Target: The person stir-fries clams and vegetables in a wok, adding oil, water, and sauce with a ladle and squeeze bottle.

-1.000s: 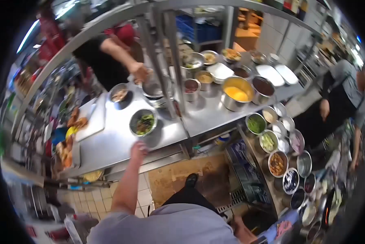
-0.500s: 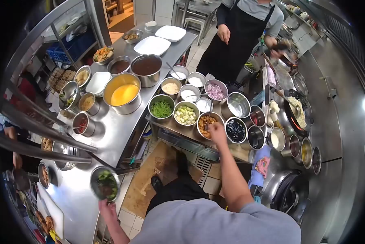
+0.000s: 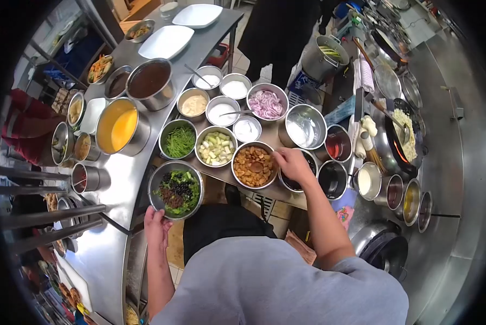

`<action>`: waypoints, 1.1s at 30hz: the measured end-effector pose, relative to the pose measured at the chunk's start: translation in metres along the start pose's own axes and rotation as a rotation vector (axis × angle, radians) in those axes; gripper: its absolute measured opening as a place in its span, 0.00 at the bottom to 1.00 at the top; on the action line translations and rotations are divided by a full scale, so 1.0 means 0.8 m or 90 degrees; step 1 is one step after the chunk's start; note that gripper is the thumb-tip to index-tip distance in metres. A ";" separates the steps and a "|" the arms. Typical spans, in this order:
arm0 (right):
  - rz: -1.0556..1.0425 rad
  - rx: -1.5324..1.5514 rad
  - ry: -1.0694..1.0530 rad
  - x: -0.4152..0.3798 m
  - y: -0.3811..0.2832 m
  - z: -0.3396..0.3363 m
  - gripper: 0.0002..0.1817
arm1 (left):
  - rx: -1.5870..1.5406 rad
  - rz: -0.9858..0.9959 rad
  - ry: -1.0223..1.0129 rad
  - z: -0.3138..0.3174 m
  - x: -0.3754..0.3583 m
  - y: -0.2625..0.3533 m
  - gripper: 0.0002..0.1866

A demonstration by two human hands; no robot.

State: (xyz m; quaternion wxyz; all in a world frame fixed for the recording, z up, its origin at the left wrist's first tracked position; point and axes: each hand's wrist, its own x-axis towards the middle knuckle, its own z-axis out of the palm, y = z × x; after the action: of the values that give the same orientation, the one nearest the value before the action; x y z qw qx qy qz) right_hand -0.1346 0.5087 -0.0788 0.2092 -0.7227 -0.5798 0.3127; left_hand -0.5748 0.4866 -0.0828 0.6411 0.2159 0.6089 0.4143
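Observation:
My left hand (image 3: 157, 225) grips the near rim of a metal bowl (image 3: 152, 187), tilted slightly towards me. Inside it are green leaves, dark beans and brown mince. My right hand (image 3: 294, 165) is closed at the right rim of a pot of diced brown pieces (image 3: 248, 157). A round spoon (image 3: 257, 167) rests among those pieces; its handle is mostly hidden at my fingers. Under that hand stands a pot of dark contents (image 3: 291, 185), partly covered. Nearby are a pot of chopped green beans (image 3: 179, 142) and a pot of pale green cubes (image 3: 216, 147).
Pots of sliced onion (image 3: 267, 104) and white powder (image 3: 235, 86) stand behind. A yellow liquid pot (image 3: 122, 127) and white plates (image 3: 166, 42) are on the steel counter at left. At right, a wok (image 3: 394, 138) holds pale food. Another person in a black apron (image 3: 272, 38) stands beyond.
My left hand has brought the bowl right and forward, beside the green bean pot. My right hand has shifted to the brown pieces' right rim. The view has moved, and the person behind is less visible.

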 end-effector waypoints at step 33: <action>0.345 0.885 0.158 -0.072 0.027 0.093 0.18 | 0.216 0.183 -0.132 0.094 0.119 0.060 0.03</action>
State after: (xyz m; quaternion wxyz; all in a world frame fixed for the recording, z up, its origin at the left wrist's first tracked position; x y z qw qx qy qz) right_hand -0.1786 0.4428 -0.1345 0.5963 -0.5717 -0.0233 0.5631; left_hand -0.5237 0.6063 -0.0906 0.5893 0.4462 0.5636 0.3688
